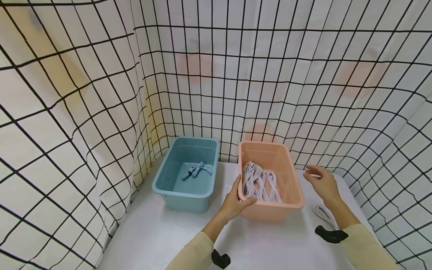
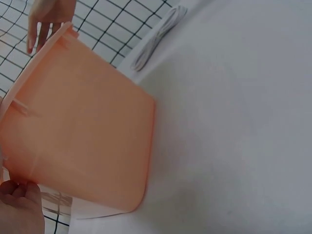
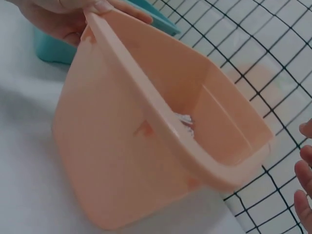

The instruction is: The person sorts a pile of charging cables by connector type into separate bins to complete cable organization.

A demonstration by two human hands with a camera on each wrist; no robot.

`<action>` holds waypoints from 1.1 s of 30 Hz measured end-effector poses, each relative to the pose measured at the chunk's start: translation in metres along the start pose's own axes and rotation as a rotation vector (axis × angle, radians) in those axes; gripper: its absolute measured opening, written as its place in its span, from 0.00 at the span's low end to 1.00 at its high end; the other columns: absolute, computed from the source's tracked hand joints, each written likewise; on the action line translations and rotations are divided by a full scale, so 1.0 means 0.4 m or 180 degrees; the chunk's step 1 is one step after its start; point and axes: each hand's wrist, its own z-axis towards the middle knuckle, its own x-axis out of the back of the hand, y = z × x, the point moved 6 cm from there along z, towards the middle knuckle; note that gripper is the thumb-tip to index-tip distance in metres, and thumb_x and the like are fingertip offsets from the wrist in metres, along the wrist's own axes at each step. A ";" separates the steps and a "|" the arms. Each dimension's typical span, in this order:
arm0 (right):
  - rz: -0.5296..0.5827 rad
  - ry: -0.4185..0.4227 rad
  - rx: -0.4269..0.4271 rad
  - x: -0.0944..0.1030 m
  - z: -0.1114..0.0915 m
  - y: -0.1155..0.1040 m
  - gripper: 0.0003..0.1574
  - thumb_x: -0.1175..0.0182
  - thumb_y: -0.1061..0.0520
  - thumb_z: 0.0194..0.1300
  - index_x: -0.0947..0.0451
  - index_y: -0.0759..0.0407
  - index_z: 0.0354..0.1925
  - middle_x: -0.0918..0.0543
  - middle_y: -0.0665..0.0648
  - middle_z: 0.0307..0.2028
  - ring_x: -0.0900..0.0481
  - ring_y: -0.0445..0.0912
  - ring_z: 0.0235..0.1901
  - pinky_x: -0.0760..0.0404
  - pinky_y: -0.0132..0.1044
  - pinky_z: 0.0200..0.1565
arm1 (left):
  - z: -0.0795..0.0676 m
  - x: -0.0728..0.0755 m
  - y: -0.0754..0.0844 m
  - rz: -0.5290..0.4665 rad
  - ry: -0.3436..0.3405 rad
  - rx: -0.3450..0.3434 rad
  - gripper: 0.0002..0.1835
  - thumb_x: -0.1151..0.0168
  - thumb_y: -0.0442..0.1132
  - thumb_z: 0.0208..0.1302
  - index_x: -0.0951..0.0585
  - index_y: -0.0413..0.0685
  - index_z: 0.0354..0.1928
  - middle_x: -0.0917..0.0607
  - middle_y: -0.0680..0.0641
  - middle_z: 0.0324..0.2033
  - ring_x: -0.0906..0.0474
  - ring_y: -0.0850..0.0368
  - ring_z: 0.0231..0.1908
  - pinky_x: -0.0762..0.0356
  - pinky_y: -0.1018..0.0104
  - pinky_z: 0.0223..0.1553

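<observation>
At the near left corner of a peach plastic bin (image 1: 268,213), my left hand (image 1: 233,204) grips the rim, thumb over the front edge and fingers along the side. Several bundles of white cord (image 1: 254,180) lie inside, against the bin's left side. My right hand (image 1: 324,184) is raised to the right of the bin, apart from its rim, with relaxed fingers and nothing in them. Below that hand, a white cord bundle (image 1: 323,214) lies on the table, partly hidden by the right forearm. The left wrist view shows this looped bundle (image 2: 160,38) beyond the bin.
Left of the peach bin stands a blue-green bin (image 1: 185,201) holding a light blue cable bundle (image 1: 200,168) with a dark part. Black wire mesh (image 1: 219,86) rises behind the white table (image 1: 152,240) and along both sides.
</observation>
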 end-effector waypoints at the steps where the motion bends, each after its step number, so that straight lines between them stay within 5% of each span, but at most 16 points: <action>1: -0.0003 0.0019 -0.0001 0.004 -0.003 0.010 0.36 0.43 0.44 0.79 0.32 0.64 0.73 0.23 0.70 0.62 0.24 0.65 0.58 0.24 0.51 0.46 | -0.001 0.000 0.000 0.0007 0.0001 -0.0007 0.57 0.24 0.49 0.63 0.54 0.68 0.84 0.34 0.51 0.75 0.27 0.59 0.64 0.26 0.60 0.62; 4: -0.0050 0.0057 -0.0003 0.017 -0.010 0.044 0.36 0.43 0.43 0.79 0.32 0.64 0.73 0.22 0.69 0.61 0.22 0.61 0.56 0.24 0.45 0.44 | -0.002 0.000 -0.002 0.0022 0.0013 -0.0011 0.58 0.24 0.51 0.63 0.54 0.68 0.84 0.34 0.51 0.75 0.27 0.59 0.63 0.26 0.61 0.61; 11: -0.0127 0.0146 -0.0040 0.050 -0.035 0.133 0.35 0.41 0.44 0.77 0.29 0.64 0.71 0.20 0.68 0.59 0.28 0.27 0.42 0.24 0.29 0.36 | -0.004 -0.002 -0.005 -0.0036 0.0013 0.0025 0.58 0.23 0.51 0.62 0.53 0.69 0.84 0.33 0.50 0.74 0.25 0.60 0.61 0.24 0.62 0.59; 18: -0.0174 0.0163 -0.0211 0.067 -0.060 0.205 0.37 0.42 0.42 0.78 0.30 0.65 0.71 0.21 0.69 0.59 0.29 0.28 0.42 0.25 0.30 0.36 | -0.001 -0.006 -0.012 -0.0026 0.0043 0.0028 0.57 0.23 0.50 0.62 0.52 0.70 0.83 0.33 0.50 0.75 0.26 0.58 0.62 0.24 0.60 0.60; 24: -0.0279 0.0305 -0.0198 0.071 -0.088 0.285 0.34 0.38 0.45 0.76 0.27 0.67 0.68 0.18 0.71 0.56 0.31 0.19 0.36 0.25 0.23 0.33 | 0.000 -0.006 -0.011 -0.0044 0.0055 0.0006 0.58 0.22 0.50 0.62 0.52 0.70 0.83 0.34 0.50 0.75 0.26 0.56 0.63 0.24 0.59 0.60; 28: -0.0506 0.0299 -0.0335 0.072 -0.115 0.353 0.34 0.38 0.45 0.75 0.27 0.68 0.66 0.19 0.72 0.57 0.16 0.42 0.45 0.20 0.36 0.42 | -0.002 -0.009 -0.014 -0.0032 0.0059 -0.0004 0.58 0.22 0.51 0.61 0.52 0.69 0.84 0.35 0.50 0.75 0.27 0.56 0.65 0.25 0.59 0.61; 31: -0.0691 0.0242 -0.0494 0.072 -0.133 0.404 0.35 0.39 0.46 0.76 0.29 0.70 0.67 0.22 0.75 0.60 0.22 0.68 0.55 0.21 0.56 0.49 | 0.000 -0.010 -0.016 -0.0041 0.0059 -0.0015 0.58 0.23 0.52 0.61 0.52 0.68 0.84 0.35 0.50 0.76 0.28 0.56 0.66 0.26 0.59 0.62; 33: -0.0753 0.0205 -0.0650 0.068 -0.145 0.442 0.36 0.39 0.46 0.75 0.31 0.71 0.67 0.24 0.76 0.61 0.27 0.72 0.58 0.26 0.64 0.52 | -0.001 -0.008 -0.019 -0.0023 0.0075 -0.0019 0.58 0.23 0.51 0.61 0.52 0.67 0.84 0.35 0.50 0.76 0.28 0.56 0.66 0.26 0.59 0.62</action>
